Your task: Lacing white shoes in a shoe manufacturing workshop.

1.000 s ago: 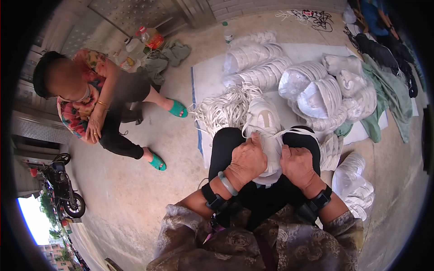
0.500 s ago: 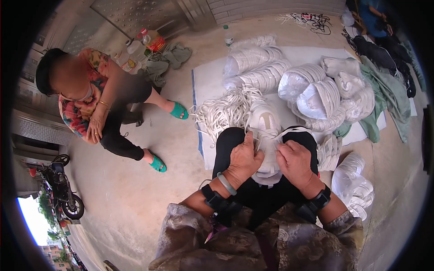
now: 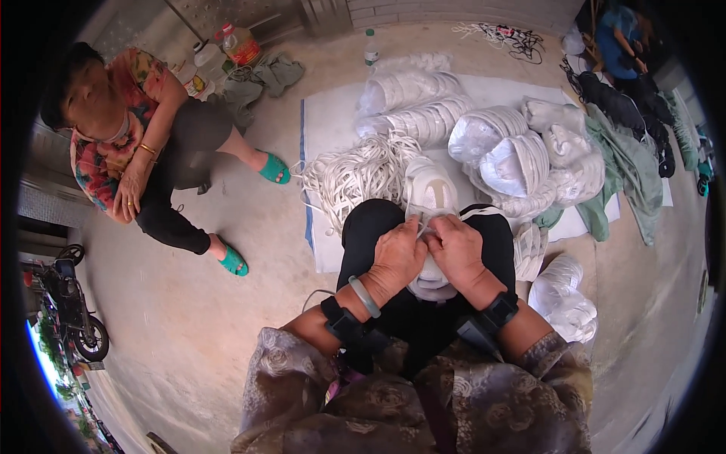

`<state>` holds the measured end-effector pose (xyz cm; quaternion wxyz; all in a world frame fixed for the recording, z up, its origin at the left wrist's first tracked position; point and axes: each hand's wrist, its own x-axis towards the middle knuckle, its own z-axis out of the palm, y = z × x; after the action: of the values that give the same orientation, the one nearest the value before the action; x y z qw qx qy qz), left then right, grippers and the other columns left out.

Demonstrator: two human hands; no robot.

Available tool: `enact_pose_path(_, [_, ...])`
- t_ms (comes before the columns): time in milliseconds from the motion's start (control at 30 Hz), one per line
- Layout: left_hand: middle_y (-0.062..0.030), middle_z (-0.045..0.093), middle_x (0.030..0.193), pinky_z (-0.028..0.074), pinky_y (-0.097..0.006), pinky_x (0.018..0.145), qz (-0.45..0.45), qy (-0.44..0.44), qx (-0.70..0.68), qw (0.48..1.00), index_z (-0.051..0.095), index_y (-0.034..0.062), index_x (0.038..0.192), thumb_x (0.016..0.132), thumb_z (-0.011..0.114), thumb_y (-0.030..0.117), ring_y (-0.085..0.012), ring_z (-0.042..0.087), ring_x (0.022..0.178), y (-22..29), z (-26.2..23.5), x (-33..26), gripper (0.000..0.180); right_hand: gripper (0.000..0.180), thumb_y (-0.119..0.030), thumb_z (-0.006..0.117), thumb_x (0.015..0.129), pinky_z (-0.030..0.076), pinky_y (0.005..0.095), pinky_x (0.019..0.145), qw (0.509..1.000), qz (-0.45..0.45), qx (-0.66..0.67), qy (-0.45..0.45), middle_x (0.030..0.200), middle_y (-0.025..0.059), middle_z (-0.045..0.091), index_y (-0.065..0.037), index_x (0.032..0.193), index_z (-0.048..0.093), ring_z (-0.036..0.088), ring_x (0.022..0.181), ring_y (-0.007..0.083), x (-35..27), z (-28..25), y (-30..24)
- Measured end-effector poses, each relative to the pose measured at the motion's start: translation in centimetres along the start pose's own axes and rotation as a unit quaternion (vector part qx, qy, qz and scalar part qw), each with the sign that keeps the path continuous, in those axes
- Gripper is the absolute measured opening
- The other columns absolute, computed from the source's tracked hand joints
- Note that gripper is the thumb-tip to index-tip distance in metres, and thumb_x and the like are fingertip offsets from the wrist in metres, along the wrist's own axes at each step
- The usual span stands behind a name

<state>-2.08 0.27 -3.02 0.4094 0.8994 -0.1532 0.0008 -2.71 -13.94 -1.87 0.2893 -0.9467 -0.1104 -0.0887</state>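
Note:
A white shoe upper (image 3: 432,191) lies between my knees, its rounded tongue end pointing away from me. My left hand (image 3: 395,253) and my right hand (image 3: 458,248) meet over its middle, fingertips pinched close together on a white shoelace (image 3: 484,211). One length of that lace trails over my right knee. Both hands are closed, and they hide the eyelets and most of the lace between them. Just beyond my left knee, a loose heap of white shoelaces (image 3: 354,181) spreads out.
A white sheet (image 3: 327,253) on the floor bears bundled white shoe uppers (image 3: 423,121), several wrapped in clear plastic. Another bundle (image 3: 563,303) lies to my right. Green cloth (image 3: 628,174) drapes at the right. A person in green slippers (image 3: 234,259) sits at left; another (image 3: 624,41) works far right.
My hands, apart on either side of the upper before, have come together over its middle. The lace stretched toward my right has slackened. The whole view has shifted, and the seated person's head has lifted.

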Motion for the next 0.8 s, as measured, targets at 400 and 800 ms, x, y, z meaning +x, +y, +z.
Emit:
enact_pose_path(400, [-0.0231,0.059,0.089,0.047,-0.045,0.075,0.028,-0.052,-0.016,0.998,0.052,-0.0022,0.105,0.073,0.048,0.004,-0.0402,0.058,0.083,-0.7,0.0,0.8,0.033,0.014,-0.011,0.06,0.069,0.05,0.036,0.061,0.99,-0.05,-0.128,-0.029,0.078,0.0125,0.058,-0.004,0.081,0.056,0.062,0.07,0.0268,1.0,0.7,-0.9])
enact_pose_path(800, [-0.0219,0.058,0.083,0.049,-0.045,0.066,0.02,-0.035,0.083,0.996,0.052,-0.0038,0.111,0.073,0.05,0.004,-0.0384,0.059,0.072,0.7,-0.3,-0.5,0.038,0.012,-0.009,0.057,0.078,0.041,0.0454,0.056,0.978,0.143,-0.149,-0.001,0.064,0.0194,0.054,-0.002,0.072,0.05,0.054,0.063,0.0398,-15.1,-11.4,13.0])
